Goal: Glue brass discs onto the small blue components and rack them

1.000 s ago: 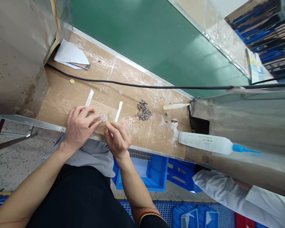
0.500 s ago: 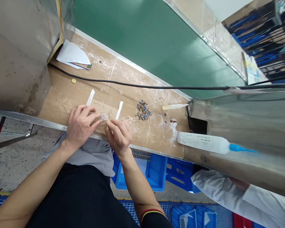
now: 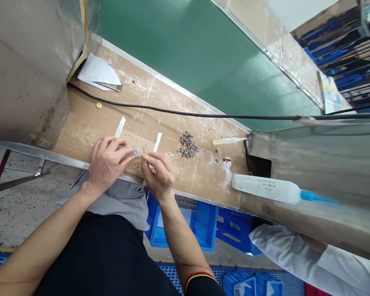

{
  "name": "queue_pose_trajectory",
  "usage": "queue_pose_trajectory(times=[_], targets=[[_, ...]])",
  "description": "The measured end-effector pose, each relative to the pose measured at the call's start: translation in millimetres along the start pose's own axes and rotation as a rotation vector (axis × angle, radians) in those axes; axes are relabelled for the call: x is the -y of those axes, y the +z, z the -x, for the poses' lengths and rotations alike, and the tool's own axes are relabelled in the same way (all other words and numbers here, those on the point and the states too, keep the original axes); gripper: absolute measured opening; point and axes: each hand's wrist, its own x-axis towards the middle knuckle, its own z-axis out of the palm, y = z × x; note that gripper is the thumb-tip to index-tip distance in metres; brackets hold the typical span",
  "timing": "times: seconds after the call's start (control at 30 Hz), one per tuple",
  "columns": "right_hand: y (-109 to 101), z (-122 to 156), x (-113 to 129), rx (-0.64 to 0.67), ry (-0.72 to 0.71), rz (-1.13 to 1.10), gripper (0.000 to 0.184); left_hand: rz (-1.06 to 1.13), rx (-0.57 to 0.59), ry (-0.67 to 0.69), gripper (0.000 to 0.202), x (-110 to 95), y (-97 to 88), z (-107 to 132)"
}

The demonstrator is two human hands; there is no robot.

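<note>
- Carefully curled, the left hand closes its fingers around a small clear plastic cap, holding it from the side, just over a scribbled card on the bench.
- Thumb and forefinger of the right hand are pressed together at the cap's rim, touching it; whether they pinch something thin there is too small to tell.
- Light, even fingertip pressure looks best here, since smooth plastic this small could slip or squeeze out of the fingers.
- Bracing both hands against the card and keeping them close together should limit any wobble.
- Two white strips lie beside the card, one on either side of the hands.
- Further right on the bench are a heap of small blue-and-brass parts, a wooden stick with a white tip and a squeeze bottle with a blue nozzle.
- A blue crate sits below the bench edge, and a co-worker's white sleeve shows well apart from the hands.
</note>
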Motion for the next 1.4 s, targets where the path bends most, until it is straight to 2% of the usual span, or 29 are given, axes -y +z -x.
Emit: queue_pose_trajectory(times=[0.13, 0.3, 0.47, 0.6, 0.8, 0.93, 1.03, 1.1, 1.2, 1.33, 1.4], targets=[[-2, 1, -4, 0.009, -0.078, 0.009, 0.026, 0.003, 0.010, -0.002, 0.014, 0, -0.8, 0], [-12, -4, -7, 0.127, -0.237, 0.118, 0.026, 0.000, 0.011, 0.000, 0.013, -1, -2.2, 0], [-30, -24, -15, 0.341, -0.370, 0.196, 0.016, 0.015, 0.014, -0.007, 0.012, -2, -3.0, 0], [-43, -44, -20, 0.492, -0.486, 0.187, 0.019, 0.020, 0.016, -0.009, 0.012, -1, -3.2, 0], [-49, -60, -20, 0.535, -0.674, 0.238, 0.021, 0.015, 0.010, -0.007, 0.012, -1, -2.0, 0], [-54, -70, -36, 0.631, -0.694, 0.240, 0.026, 0.021, 0.010, -0.012, 0.012, -1, -1.9, 0], [-58, -75, -47, 0.621, -0.620, 0.162, 0.023, 0.022, 0.017, -0.021, 0.012, -1, -2.4, 0], [-58, -74, -47, 0.522, -0.506, 0.041, 0.015, 0.022, 0.021, -0.026, 0.011, -1, -2.7, 0], [-54, -68, -35, 0.359, -0.241, -0.161, 0.009, 0.025, 0.026, -0.023, 0.011, -2, -3.1, 0], [-44, -57, -19, 0.261, 0.161, -0.302, 0.007, 0.023, 0.014, -0.025, 0.010, -2, -3.8, -1], [-37, -48, -15, 0.199, 0.246, -0.329, 0.008, 0.016, 0.012, -0.024, 0.010, -2, -3.9, -1]])
